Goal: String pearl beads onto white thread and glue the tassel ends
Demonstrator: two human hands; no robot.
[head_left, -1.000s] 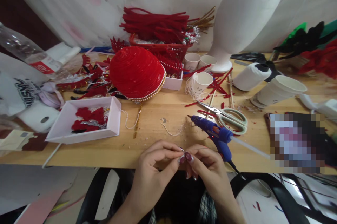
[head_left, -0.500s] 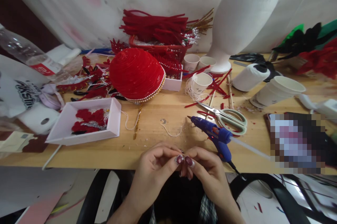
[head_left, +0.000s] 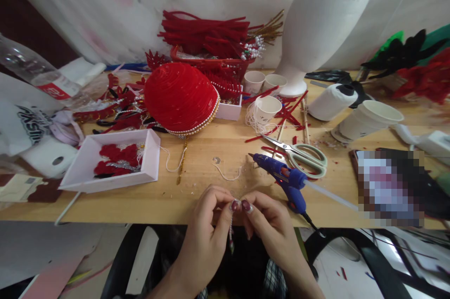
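My left hand and my right hand meet at the fingertips just over the table's front edge, thumbs side by side. A short string of small pale beads hangs from the pinch, with a darker piece at its lower end. Its top end runs in between the thumbs and fingers of both hands, mostly hidden. To the right of my hands lies a blue glue gun with a glue stick in its back. A loose white thread rests on the wood beyond my fingers.
Green-handled scissors lie behind the glue gun. A red rounded cap with bead trim stands mid-table, and a white box of red pieces sits left. Paper cups, a thread cone and a mannequin head are farther back.
The bead string now shows hanging below my left fingertips, where it was not visible before. My hands have risen slightly, still pinched together. The whole view has shifted a little.
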